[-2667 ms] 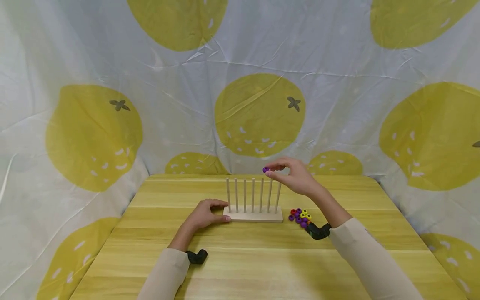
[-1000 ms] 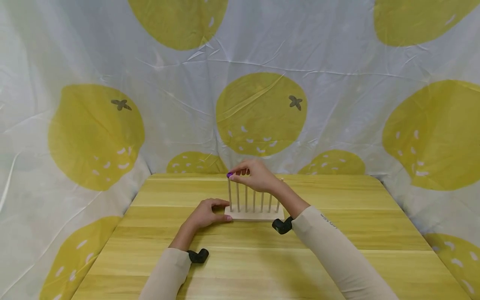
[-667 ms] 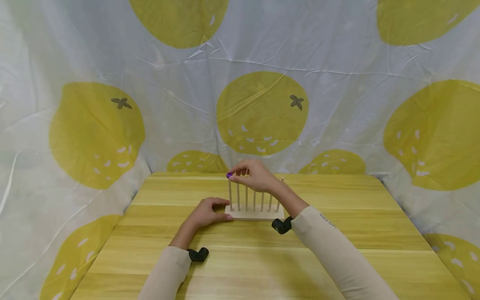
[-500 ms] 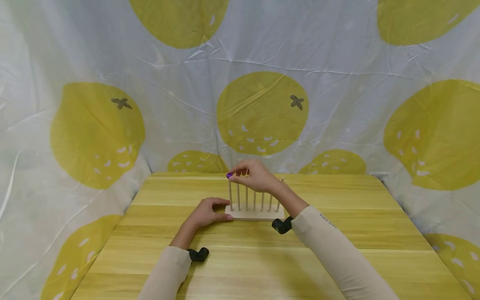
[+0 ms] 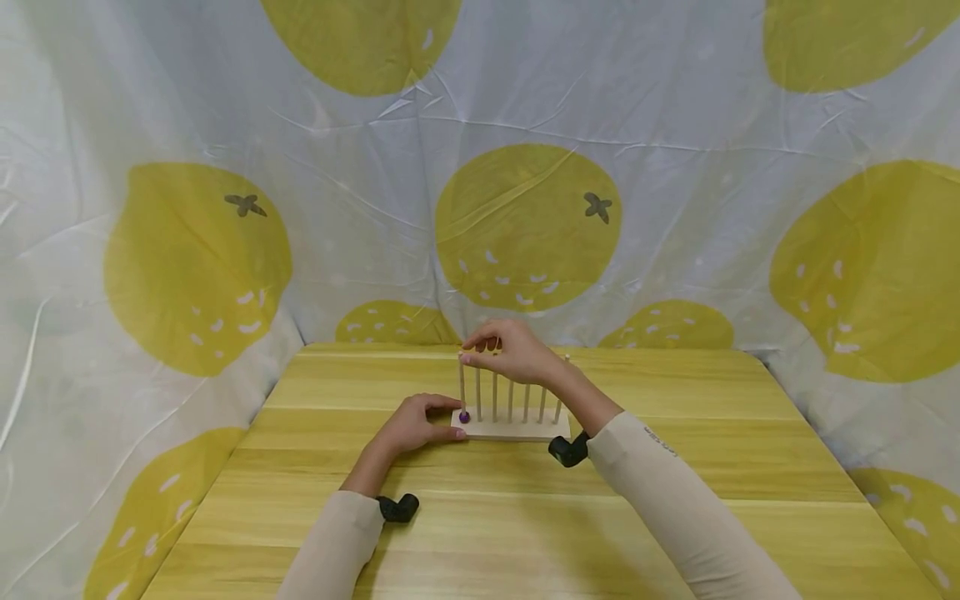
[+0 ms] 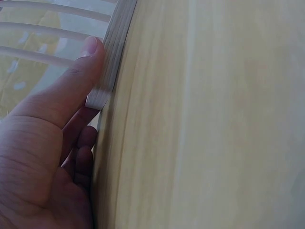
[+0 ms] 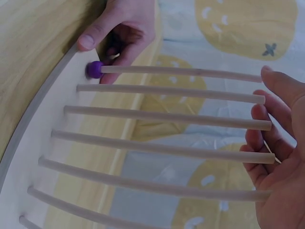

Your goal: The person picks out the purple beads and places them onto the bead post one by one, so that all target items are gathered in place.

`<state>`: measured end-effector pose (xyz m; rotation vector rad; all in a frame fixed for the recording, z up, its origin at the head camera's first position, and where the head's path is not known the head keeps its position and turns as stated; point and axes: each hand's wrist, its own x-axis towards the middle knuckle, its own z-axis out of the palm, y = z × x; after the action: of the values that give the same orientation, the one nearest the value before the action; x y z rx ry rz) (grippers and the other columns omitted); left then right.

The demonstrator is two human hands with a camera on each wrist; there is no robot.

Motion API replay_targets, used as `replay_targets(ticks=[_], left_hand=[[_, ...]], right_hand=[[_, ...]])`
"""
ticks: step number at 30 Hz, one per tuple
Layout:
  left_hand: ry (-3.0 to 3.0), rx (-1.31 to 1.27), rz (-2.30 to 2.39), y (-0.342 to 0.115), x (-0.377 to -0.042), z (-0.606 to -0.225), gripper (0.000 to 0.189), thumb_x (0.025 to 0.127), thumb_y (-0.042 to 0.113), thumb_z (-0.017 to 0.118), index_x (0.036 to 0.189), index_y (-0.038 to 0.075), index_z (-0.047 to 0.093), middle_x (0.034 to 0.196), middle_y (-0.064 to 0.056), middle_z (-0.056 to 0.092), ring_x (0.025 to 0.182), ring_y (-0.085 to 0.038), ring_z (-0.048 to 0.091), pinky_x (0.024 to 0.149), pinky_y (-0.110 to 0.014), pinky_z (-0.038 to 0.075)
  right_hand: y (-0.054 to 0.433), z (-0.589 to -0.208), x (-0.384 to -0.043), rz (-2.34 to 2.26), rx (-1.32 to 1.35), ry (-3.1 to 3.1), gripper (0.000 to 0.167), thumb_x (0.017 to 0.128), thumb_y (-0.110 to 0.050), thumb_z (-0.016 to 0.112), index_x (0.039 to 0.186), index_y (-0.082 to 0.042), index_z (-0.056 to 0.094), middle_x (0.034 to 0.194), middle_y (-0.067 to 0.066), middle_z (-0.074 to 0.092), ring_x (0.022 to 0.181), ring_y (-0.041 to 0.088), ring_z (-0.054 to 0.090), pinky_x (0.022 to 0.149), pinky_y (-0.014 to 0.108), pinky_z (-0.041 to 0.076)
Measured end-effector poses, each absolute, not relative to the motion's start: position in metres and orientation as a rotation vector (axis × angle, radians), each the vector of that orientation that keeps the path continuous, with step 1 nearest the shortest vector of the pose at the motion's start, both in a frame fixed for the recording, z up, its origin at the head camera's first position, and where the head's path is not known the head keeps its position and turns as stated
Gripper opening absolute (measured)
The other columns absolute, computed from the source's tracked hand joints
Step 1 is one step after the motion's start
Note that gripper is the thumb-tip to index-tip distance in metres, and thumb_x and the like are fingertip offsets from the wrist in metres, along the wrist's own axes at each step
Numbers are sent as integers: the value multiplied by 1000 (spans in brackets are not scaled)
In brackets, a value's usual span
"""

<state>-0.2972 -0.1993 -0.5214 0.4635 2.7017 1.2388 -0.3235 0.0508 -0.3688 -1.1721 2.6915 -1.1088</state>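
A pale wooden base [image 5: 513, 428] with a row of several upright pegs stands on the table. My left hand [image 5: 408, 427] grips its left end, thumb along the front edge, as the left wrist view also shows. One purple bead [image 7: 95, 69] sits at the foot of the leftmost peg [image 7: 190, 72], down against the base. Up at the peg tops is my right hand [image 5: 517, 354], its thumb tip beside the top of that peg and its fingers loosely bent behind the neighbouring ones. Nothing is held in it. The other pegs carry no beads.
The wood-grain table [image 5: 480, 533] reaches back to a hanging white cloth [image 5: 360, 208] printed with yellow fruit. Black wrist cameras [image 5: 567, 451] jut from both sleeves. The right forearm [image 5: 588, 400] covers the spot where loose beads lay earlier.
My right hand carried the purple bead left to the top of the leftmost peg and let it go; the bead dropped to the base. My left hand kept its grip.
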Motion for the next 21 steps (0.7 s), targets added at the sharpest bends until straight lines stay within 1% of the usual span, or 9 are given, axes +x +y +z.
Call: replay_targets(ticks=[3, 5, 11, 15, 21], left_hand=[[2719, 475, 1238, -199, -298, -521, 57, 77, 48, 90, 127, 26, 74, 133, 1, 70, 133, -28, 59, 114, -53, 45], [2725, 478, 1237, -198, -298, -521, 57, 77, 48, 90, 126, 26, 75, 133, 0, 70, 133, -28, 59, 113, -53, 45], [2716, 483, 1244, -198, -298, -521, 57, 77, 48, 90, 127, 25, 75, 132, -1, 70, 131, -28, 60, 113, -52, 46], [2714, 481, 1240, -200, -298, -524, 57, 76, 48, 91, 126, 26, 75, 132, -1, 70, 131, -29, 60, 113, -52, 46], [2722, 487, 1242, -199, -298, -526, 57, 75, 50, 90, 125, 27, 75, 133, 0, 70, 134, -29, 58, 115, -51, 44]], right_hand=[[54, -367, -324, -1129, -1179, 2675, 26, 97, -34, 73, 115, -16, 79, 109, -2, 74, 96, 14, 62, 89, 38, 55], [58, -365, -325, -1140, -1179, 2664, 26, 98, -33, 73, 115, -15, 79, 109, -1, 73, 97, 15, 61, 89, 39, 54], [73, -361, -326, -1171, -1130, 2655, 23, 98, -33, 73, 115, -17, 78, 106, -2, 72, 95, 15, 63, 88, 34, 54], [83, -359, -324, -1196, -1089, 2669, 25, 98, -35, 72, 115, -18, 78, 101, -3, 72, 91, 15, 64, 84, 36, 55], [103, -358, -319, -1180, -1043, 2726, 28, 98, -38, 72, 117, -18, 77, 101, -3, 71, 91, 15, 62, 83, 36, 53]])
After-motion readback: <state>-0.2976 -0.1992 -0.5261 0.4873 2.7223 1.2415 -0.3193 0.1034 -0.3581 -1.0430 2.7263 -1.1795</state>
